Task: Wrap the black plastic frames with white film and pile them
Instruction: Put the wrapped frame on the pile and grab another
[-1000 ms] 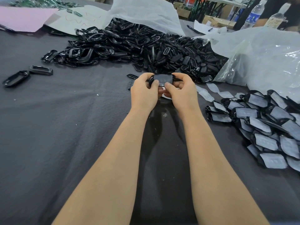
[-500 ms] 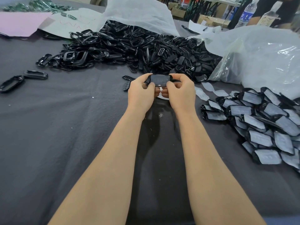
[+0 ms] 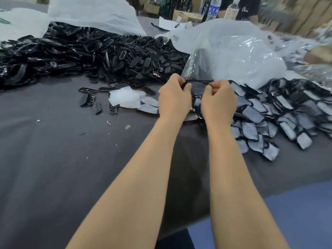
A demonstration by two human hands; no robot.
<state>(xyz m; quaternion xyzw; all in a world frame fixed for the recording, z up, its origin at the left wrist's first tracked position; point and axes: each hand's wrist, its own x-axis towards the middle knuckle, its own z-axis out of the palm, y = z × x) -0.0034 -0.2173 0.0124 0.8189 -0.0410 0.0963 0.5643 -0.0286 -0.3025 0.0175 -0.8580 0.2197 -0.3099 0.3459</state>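
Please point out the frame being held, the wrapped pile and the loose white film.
held frame [image 3: 197, 88]: head view, its visible middle.
wrapped pile [image 3: 283, 115]: head view, a wrapped frame near its middle.
loose white film [image 3: 125, 97]: head view, middle of the sheets.

One black frame [image 3: 197, 88] is pinched between two hands, the left hand [image 3: 174, 99] and the right hand [image 3: 218, 103]. At ten o'clock lies one heap of bare frames [image 3: 89, 56], far too many to count. At three o'clock is one pile of wrapped frames [image 3: 280, 112], dozens at least. About six loose frames [image 3: 87, 90] lie at eleven o'clock beside one stack of film pieces [image 3: 125, 97]. There are two plastic bags, a white bag [image 3: 93, 13] and a clear bag [image 3: 233, 47]. Two bottles [image 3: 213, 8] stand at one o'clock.
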